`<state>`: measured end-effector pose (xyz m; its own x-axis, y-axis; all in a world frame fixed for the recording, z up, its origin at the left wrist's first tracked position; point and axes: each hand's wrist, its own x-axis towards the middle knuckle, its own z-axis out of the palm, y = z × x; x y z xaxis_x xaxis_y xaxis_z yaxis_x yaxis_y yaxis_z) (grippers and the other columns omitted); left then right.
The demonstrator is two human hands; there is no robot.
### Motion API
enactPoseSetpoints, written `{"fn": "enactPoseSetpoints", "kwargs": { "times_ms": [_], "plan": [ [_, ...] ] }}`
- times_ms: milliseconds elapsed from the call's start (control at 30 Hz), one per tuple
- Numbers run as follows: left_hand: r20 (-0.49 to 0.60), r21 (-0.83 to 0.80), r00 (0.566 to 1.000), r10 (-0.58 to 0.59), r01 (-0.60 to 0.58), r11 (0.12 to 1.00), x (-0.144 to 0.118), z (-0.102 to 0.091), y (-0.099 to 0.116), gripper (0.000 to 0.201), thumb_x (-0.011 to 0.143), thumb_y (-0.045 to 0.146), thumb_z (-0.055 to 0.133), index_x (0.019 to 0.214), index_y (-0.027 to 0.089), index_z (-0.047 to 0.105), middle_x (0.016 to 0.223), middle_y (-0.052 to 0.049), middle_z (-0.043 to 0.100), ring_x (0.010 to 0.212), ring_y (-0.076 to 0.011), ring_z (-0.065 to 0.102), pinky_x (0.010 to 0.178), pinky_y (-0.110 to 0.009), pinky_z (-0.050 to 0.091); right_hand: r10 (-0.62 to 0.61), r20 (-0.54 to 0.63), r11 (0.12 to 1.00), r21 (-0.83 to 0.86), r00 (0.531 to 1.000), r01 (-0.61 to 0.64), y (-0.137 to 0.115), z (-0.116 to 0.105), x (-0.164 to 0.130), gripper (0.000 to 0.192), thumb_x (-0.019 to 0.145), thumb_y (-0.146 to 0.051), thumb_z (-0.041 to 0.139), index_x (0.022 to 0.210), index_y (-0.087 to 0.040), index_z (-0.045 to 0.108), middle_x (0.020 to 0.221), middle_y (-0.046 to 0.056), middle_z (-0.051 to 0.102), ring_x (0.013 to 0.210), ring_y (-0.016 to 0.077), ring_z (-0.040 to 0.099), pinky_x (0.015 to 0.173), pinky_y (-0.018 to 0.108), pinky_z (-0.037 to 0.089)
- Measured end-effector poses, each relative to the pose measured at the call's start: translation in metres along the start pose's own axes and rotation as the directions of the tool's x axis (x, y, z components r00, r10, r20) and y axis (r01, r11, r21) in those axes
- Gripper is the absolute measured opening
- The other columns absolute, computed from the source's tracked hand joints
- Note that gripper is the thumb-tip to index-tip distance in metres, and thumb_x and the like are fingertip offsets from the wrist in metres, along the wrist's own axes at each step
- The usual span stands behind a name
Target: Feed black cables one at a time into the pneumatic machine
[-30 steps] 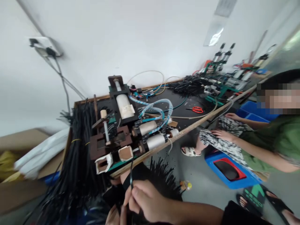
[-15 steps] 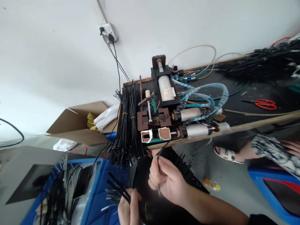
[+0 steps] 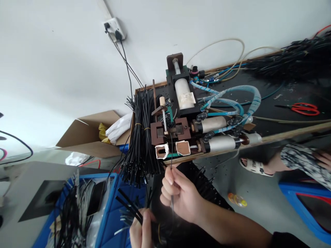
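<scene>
In my right hand (image 3: 178,193) a thin black cable (image 3: 171,151) is pinched between thumb and fingers. Its upper end reaches into the brown metal jaws (image 3: 158,133) of a pneumatic machine; its lower end hangs below my hand. My left hand (image 3: 143,227), lower down, is closed on a few thicker black cables (image 3: 128,205) that point up and left. A dark bundle with a yellow tie lies beside it, partly in shadow. Tied bundles of black cables (image 3: 138,144) lie at the machine's left, over the bench edge.
Silver air cylinders (image 3: 219,143) and blue hoses (image 3: 254,100) extend right of the jaws. Red-handled scissors (image 3: 305,109) lie on the black bench. A blue crate (image 3: 110,203) with cables stands lower left, near a cardboard box (image 3: 77,137). At right, another person's sandalled foot (image 3: 256,167) shows.
My right hand has moved slightly left and up. The thin cable, tilted before with its tip near the bench edge, now stands nearly upright with its end at the jaws.
</scene>
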<state>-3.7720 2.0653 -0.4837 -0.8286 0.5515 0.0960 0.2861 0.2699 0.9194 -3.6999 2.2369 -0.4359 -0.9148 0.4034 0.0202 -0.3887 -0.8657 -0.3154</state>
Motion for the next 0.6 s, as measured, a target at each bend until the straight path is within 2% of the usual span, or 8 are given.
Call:
{"fn": "enactPoseSetpoints", "kwargs": {
  "times_ms": [333, 600],
  "plan": [
    [0.023, 0.025, 1.000, -0.007, 0.006, 1.000, -0.0026, -0.0016, -0.0006, 0.053, 0.108, 0.049, 0.048, 0.064, 0.021, 0.058, 0.066, -0.003, 0.056, 0.064, -0.0198, 0.054, 0.067, -0.031, 0.041, 0.089, 0.010, 0.992, 0.087, 0.996, -0.090, 0.0003, -0.0042, 0.0008, 0.040, 0.098, -0.049, 0.076, 0.080, -0.022, 0.053, 0.054, -0.012, 0.028, 0.048, 0.0102, 0.013, 0.050, 0.025, 0.017],
    [0.030, -0.020, 1.000, 0.000, 0.000, 1.000, -0.0034, -0.0005, -0.0017, 0.050, 0.109, 0.045, 0.049, 0.066, 0.021, 0.060, 0.069, -0.003, 0.058, 0.067, -0.0195, 0.056, 0.070, -0.031, 0.042, 0.092, 0.026, 0.986, 0.135, 0.995, -0.095, -0.0018, -0.0031, 0.0002, 0.037, 0.098, -0.045, 0.076, 0.081, -0.021, 0.055, 0.053, -0.011, 0.030, 0.047, 0.0100, 0.014, 0.049, 0.024, 0.019]
  ]
}}
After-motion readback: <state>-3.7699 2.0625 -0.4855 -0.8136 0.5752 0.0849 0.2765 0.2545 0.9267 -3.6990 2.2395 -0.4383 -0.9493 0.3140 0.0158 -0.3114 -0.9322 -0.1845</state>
